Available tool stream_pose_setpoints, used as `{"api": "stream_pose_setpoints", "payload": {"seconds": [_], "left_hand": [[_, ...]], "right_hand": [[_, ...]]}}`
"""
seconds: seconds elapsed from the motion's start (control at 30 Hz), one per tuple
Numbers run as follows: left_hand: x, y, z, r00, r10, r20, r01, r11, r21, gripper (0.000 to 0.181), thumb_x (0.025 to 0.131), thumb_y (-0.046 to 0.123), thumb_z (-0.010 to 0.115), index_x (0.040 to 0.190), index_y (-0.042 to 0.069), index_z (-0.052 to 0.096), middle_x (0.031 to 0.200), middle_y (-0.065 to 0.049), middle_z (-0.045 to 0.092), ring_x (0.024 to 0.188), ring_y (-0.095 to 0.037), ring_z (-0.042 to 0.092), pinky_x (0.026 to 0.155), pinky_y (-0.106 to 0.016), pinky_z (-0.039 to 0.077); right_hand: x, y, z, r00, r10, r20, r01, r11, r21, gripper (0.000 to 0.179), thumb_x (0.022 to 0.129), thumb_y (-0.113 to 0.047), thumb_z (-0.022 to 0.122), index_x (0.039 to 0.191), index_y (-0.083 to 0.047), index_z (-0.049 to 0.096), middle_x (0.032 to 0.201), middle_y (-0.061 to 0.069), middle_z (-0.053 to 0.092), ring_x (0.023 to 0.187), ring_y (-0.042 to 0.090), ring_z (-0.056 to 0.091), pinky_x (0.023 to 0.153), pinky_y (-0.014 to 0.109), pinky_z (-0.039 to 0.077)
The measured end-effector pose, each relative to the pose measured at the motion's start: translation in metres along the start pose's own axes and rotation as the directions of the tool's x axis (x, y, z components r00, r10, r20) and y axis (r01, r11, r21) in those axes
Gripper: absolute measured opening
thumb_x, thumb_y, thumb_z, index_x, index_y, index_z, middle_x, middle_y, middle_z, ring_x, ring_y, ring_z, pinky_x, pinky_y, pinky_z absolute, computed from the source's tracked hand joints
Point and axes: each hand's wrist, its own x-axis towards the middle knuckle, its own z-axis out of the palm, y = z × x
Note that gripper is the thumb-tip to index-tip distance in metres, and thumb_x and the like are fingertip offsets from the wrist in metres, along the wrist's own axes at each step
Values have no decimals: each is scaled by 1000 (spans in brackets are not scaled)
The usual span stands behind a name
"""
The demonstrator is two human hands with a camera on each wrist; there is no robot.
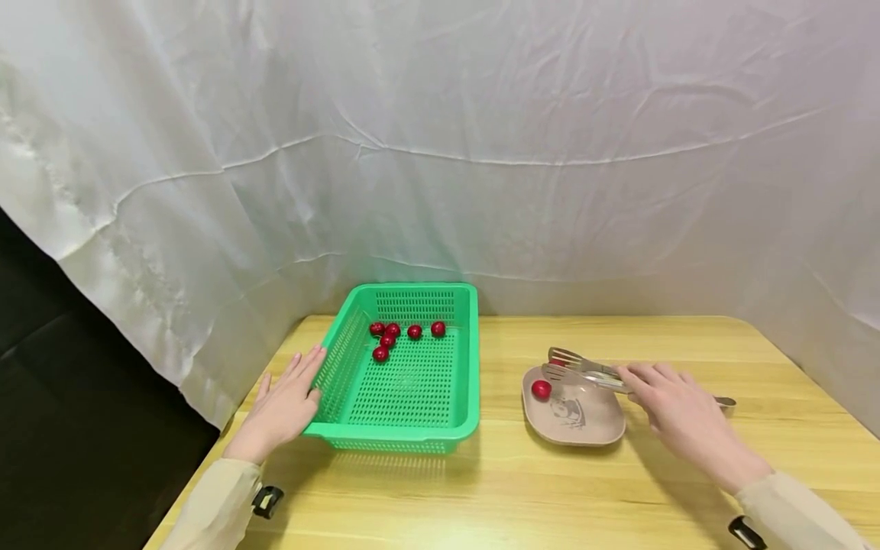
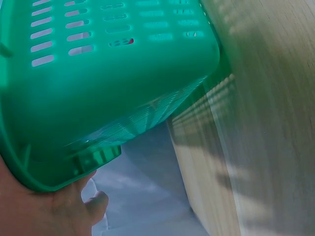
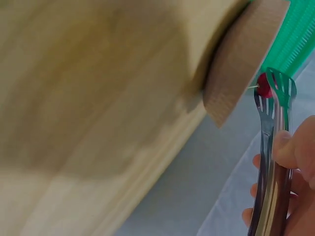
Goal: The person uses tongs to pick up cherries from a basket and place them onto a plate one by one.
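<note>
My left hand (image 1: 285, 405) rests with straight fingers on the left rim of a green plastic basket (image 1: 474, 382). Several dark red cherries (image 1: 381, 354) lie inside toward the far left. On the right, my right hand (image 1: 687, 420) grips metal tongs (image 1: 591, 370) over a beige dish (image 1: 591, 431) with a panda print. A cherry (image 3: 264, 84) with a pale stem sits between the slotted tong tips in the right wrist view; whether they clamp it is unclear. Another cherry (image 1: 541, 389) lies in the dish's left part. The left wrist view shows the basket's outer wall (image 2: 123, 73) beside the hand.
Both containers stand on a light wooden table (image 1: 522, 504), the dish to the right of the basket. White cloth (image 1: 481, 214) hangs behind and along the sides. A dark surface (image 1: 82, 428) lies beyond the table's left edge.
</note>
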Motion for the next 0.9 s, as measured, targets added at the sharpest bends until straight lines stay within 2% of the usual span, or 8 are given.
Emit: {"api": "stream_pose_setpoints", "payload": {"seconds": [0.37,0.57,0.73,0.9], "left_hand": [[0,-1,-3,1000,16,1,-16,1000,23,64,100,16,41,159,10,16,164,-9,11,149,-36,2,109,-69,-9],[2,0,-3,1000,26,-1,-26,998,51,63,101,17,41,158,10,17,164,-9,12,149,-36,3,110,-68,-7],[0,1,-2,1000,22,-1,-22,998,51,63,100,17,41,158,10,17,164,-9,12,149,-36,4,110,-68,-7],[-1,1,-1,1000,23,-4,-23,999,45,63,100,16,41,158,10,17,164,-8,11,149,-36,4,110,-68,-8]], "right_hand": [[-12,4,5,1000,4,-2,-4,1000,-16,76,63,8,77,136,-2,56,123,16,61,106,39,55,81,59,46],[-14,6,6,1000,21,0,-21,1000,-22,75,67,7,74,138,-4,54,122,14,59,102,36,54,75,56,46],[-11,4,3,1000,26,-4,-26,1000,-17,71,72,3,75,139,-2,52,122,16,59,102,37,54,73,56,47],[0,0,-1,998,34,-44,-33,999,19,66,79,-4,75,141,-3,51,121,16,60,101,37,55,74,56,46]]}}
